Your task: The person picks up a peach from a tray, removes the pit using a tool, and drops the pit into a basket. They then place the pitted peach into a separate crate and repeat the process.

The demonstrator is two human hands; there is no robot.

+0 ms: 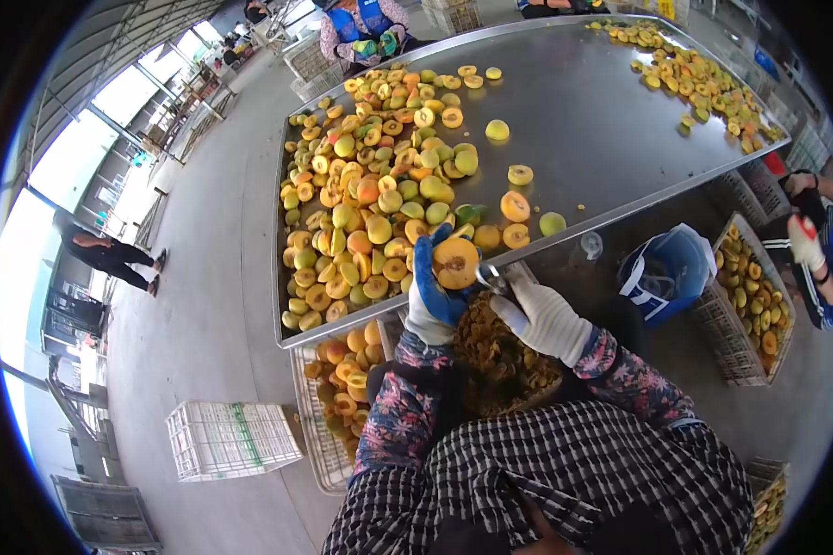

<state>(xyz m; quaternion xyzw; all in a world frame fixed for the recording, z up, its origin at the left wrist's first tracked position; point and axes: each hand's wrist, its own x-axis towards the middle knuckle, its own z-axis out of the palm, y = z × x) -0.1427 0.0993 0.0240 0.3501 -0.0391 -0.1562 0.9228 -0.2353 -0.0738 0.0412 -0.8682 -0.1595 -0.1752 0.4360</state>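
My left hand, in a blue-and-white glove, is closed round a halved yellow peach with its cut face turned up. In a white knit glove, my right hand grips a small metal pitting tool, its tip right at the peach's edge. Below both hands sits a container of brown pits and scraps. Just beyond them, a heap of peaches, many cut in half, covers the left part of the metal table.
A crate of peach halves stands left of my lap; a white crate lies farther left. To the right are a blue bucket and another full crate. Co-workers sit at the far side and right; a person stands left.
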